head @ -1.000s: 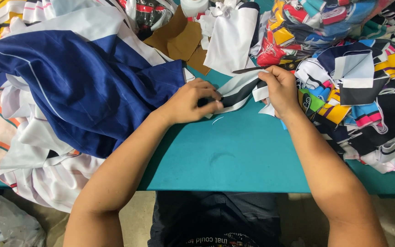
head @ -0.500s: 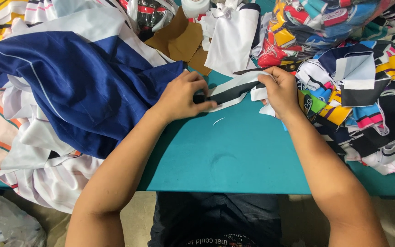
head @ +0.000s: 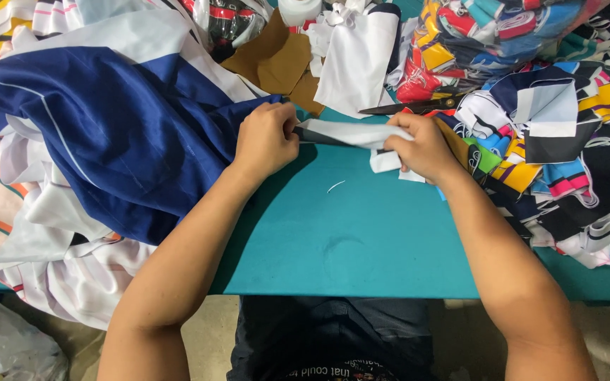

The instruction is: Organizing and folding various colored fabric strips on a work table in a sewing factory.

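Both hands are pinching a white strip [head: 344,134] taut just above the teal table [head: 347,240], the left hand [head: 266,137] beside blue fabric [head: 107,134], the right hand [head: 425,144] below scissors [head: 411,107].

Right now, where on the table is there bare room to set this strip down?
The teal table is bare between the forearms, from the strip down to the near edge. Left is crowded by the blue cloth, right by the scrap pile, and the far side by scissors and white cloth.
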